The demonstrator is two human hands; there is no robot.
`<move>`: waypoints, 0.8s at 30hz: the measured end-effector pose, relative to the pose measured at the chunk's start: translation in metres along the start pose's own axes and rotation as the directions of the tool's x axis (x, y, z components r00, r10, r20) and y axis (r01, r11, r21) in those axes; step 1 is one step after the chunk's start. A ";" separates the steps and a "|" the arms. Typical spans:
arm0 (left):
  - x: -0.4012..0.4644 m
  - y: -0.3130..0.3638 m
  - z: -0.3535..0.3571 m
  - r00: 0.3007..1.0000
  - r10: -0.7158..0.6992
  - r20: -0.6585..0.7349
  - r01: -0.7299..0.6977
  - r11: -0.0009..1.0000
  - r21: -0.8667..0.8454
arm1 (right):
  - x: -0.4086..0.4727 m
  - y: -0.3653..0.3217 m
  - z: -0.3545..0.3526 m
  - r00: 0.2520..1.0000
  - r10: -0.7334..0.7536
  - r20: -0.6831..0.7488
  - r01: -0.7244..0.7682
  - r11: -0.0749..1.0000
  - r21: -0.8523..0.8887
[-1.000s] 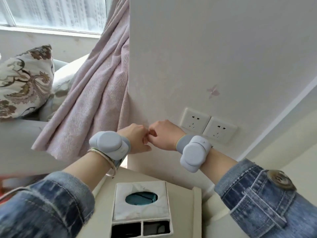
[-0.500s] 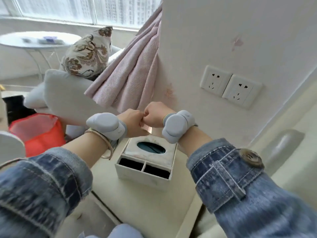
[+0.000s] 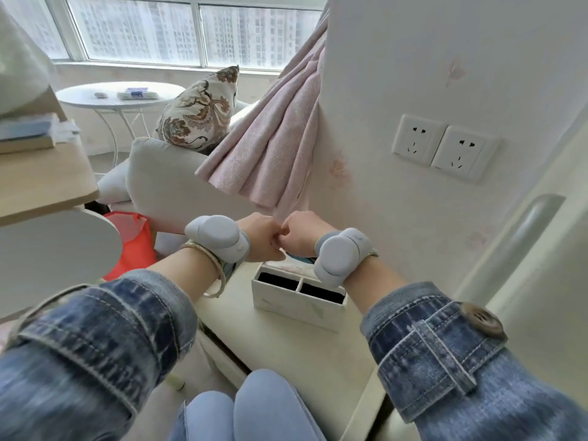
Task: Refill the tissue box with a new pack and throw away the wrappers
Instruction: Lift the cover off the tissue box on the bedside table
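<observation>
No readable brand, label or writing anywhere. Box (image 3: 297,305) on the cream table (image 3: 286,348) below the wrists, near the wall (image 3: 413,74); long axis running from near-left toward far-right, the end with 2 dark compartments facing the camera, top mostly hidden behind the hands, a sliver of teal showing at the opening. Left hand (image 3: 262,238) and right hand (image 3: 299,233) raised above the far end of the box, knuckles up, fingers curled, fingertips meeting in the middle as if pinching something small; whatever lies between them hidden, so cannot tell what, if anything, is held. Both forearms reaching forward from denim sleeves, converging; a grey band on each wrist, a bangle on the left. Pink curtain (image 3: 273,148) hanging just behind the hands. 2 sockets (image 3: 444,148) on the wall to the right. Red bag (image 3: 133,243) low at left beside a white chair (image 3: 165,179) with a patterned cushion (image 3: 200,113); round table (image 3: 121,95) by the window.
</observation>
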State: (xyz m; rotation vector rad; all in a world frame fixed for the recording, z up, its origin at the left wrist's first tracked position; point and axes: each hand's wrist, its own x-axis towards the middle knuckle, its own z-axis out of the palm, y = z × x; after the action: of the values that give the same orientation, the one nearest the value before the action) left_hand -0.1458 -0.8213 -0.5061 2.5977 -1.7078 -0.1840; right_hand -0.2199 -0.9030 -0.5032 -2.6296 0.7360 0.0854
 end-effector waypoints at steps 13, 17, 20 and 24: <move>0.088 0.004 0.084 0.984 0.131 0.117 -0.121 0.988 -0.092 | 0.054 0.086 0.051 0.961 0.223 0.165 -0.217 0.975 -0.057; 0.100 0.015 0.111 0.963 0.101 0.250 -0.105 0.995 0.000 | 0.060 0.103 0.074 0.940 0.256 0.224 -0.236 0.965 -0.113; 0.108 0.019 0.126 0.965 0.123 0.231 -0.144 0.987 0.074 | 0.066 0.112 0.085 0.960 0.221 0.171 -0.195 0.969 -0.153; 0.111 0.013 0.134 0.971 0.136 0.197 -0.159 0.982 0.107 | 0.069 0.115 0.086 0.976 0.172 0.133 -0.145 0.971 -0.191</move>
State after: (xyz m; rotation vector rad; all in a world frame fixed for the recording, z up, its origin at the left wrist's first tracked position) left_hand -0.1294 -0.9229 -0.6474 2.5954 -2.0280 -0.3427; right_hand -0.2150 -0.9915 -0.6350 -2.6913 0.9237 0.4070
